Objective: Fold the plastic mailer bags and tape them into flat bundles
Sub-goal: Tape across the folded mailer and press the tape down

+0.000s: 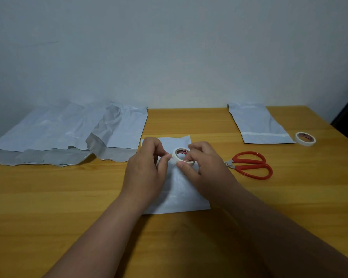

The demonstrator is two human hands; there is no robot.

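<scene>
The wall (169,47) is plain and pale, filling the upper half of the view, with a dark edge at 3 o'clock. Below it runs the wooden counter (68,197), bare grain across its near half.

At 10 o'clock on the counter lies a spread of unfolded mailer bags (58,133), creased and overlapping, grey flaps toward the near side. At 2 o'clock, well apart, lies a taped bundle (259,125), flat, a white strip across its near end; it looks finished. A spare tape roll (305,138) sits just beside it at 3 o'clock.

The folded mailer (177,189) lies at centre, under both hands. The taping step seems in hand: the right hand (205,167) grips the tape roll (183,157) above the mailer, fingers curled through and round it, while the left hand (147,167) pinches at the roll's rim, apparently picking the free end.

Next, the end likely needs pulling out, cutting and pressing over the fold. The red scissors (251,164) lie near, at 3 o'clock.
</scene>
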